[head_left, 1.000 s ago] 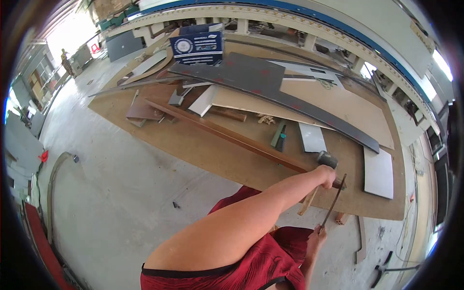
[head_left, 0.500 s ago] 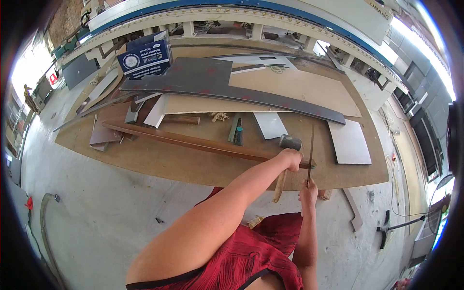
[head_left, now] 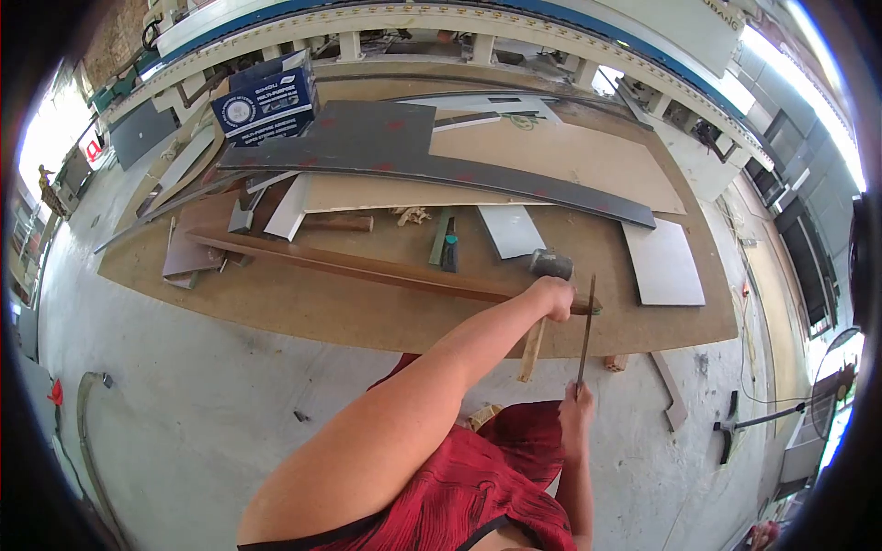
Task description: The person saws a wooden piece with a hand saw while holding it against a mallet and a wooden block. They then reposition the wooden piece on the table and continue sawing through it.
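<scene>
A long brown bar (head_left: 367, 266) lies across the near part of the board-topped table, and my left hand (head_left: 554, 296) is closed on it close to its right end. My right hand (head_left: 576, 407) grips the handle end of a thin saw (head_left: 588, 335), seen edge-on. The saw's blade points away from me and crosses the bar just right of my left hand. Beside my left hand sits a mallet's dark head (head_left: 551, 265); its wooden handle (head_left: 530, 352) reaches toward me, partly hidden under that hand.
Dark grey panel (head_left: 377, 138) and beige board (head_left: 560, 165) lie further back. White pieces (head_left: 666, 266) flank the work. A blue adhesive box (head_left: 266, 103) stands at back left. Behind is a long machine (head_left: 441, 37). A stand (head_left: 730, 427) is on the floor at right.
My right hand has drawn the saw back toward my body, its tip now lower. The left hand stays on the bar. The whole view has shifted slightly.
</scene>
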Demonstrator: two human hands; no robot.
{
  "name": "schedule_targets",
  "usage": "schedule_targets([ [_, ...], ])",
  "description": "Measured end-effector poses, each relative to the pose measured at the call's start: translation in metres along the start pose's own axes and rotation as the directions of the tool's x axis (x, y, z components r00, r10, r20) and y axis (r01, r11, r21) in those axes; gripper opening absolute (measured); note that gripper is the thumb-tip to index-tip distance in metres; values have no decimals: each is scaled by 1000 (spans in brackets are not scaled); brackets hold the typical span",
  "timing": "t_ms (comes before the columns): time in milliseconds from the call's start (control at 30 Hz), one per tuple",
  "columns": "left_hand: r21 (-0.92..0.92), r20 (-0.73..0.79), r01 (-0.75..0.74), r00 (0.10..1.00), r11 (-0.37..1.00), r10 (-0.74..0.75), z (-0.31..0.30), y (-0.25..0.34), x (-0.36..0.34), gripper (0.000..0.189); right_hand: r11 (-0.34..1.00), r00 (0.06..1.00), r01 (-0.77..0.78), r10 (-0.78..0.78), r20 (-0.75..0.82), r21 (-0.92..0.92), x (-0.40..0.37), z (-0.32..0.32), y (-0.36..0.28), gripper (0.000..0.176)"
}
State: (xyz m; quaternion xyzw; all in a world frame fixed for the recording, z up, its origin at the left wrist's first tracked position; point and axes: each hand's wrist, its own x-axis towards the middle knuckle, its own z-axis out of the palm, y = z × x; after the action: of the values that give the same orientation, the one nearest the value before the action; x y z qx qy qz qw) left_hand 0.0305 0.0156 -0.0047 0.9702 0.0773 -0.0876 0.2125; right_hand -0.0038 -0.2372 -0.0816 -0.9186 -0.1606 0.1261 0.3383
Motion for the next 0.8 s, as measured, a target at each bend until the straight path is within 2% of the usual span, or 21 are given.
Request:
schedule_targets([
  [67, 27, 1, 6, 1000, 1000, -6, -1, 3, -7, 30, 994, 994, 109, -110, 20, 26, 42, 8, -5, 26],
  [133, 24, -24, -3, 1000, 1000, 3, 3, 2, -6, 31, 994, 992, -26, 13, 125, 103, 52, -16, -68, 25],
  [233, 39, -10, -4, 1000, 999, 5, 2, -1, -4, 32, 988, 992, -54, 36, 124, 145, 57, -16, -82, 24],
  [333, 23, 68, -18, 998, 1000, 16, 0, -2, 5, 33, 986, 992, 128, -130, 5, 109, 41, 1, -33, 24],
  [367, 10, 101, -22, 995, 1000, 20, 1, -4, 7, 33, 993, 996, 94, -94, -5, 65, 29, 11, -4, 24],
  [400, 1, 45, -17, 999, 1000, 17, 2, -6, 7, 32, 998, 998, 60, -59, -20, 22, 16, 19, 22, 24],
  [467, -18, -56, -21, 998, 1000, 20, 6, -3, 3, 29, 956, 948, 290, -281, -148, 45, -18, 21, 42, 21],
  [600, 8, 2, -12, 1000, 1000, 12, 3, 1, 0, 32, 988, 988, 150, -147, -53, 42, -37, 7, 38, 22],
  [667, -3, -4, -19, 1000, 1000, 19, -2, 1, -4, 32, 995, 995, 97, -96, -22, 28, -23, 2, 19, 26],
  [733, 27, 7, -15, 1000, 1000, 15, -2, 2, -7, 32, 995, 999, 8, -12, 42, 96, 9, 0, -1, 25],
  [800, 33, 10, -13, 1000, 999, 12, -3, 4, -6, 32, 972, 987, -73, 38, 158, 222, 35, -30, -86, 24],
])
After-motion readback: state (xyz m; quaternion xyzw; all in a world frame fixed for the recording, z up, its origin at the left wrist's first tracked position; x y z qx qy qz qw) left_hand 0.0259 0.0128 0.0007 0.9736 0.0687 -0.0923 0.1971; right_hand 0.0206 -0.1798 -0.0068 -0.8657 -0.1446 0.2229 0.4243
